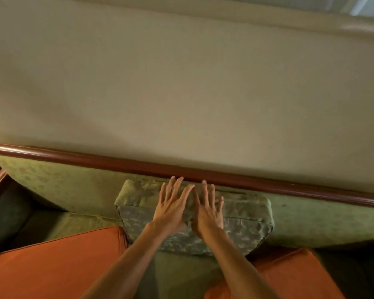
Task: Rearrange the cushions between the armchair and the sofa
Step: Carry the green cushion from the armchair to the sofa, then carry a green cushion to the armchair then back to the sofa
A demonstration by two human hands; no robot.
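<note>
Pressing flat with both palms: my left hand (172,209) and right hand (208,214), fingers straight and spread, rest side by side on the green patterned cushion (242,221). It leans against the sofa backrest (58,184) under the wooden rail (268,183), between two orange cushions (58,266). Fabric is mottled, creased, with a piped edge.

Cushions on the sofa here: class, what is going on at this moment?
A person presses both flat hands, the left hand and the right hand, against a green patterned cushion that leans on the sofa back below its wooden rail. Two orange cushions lie nearer, one on each side, untouched.
</note>
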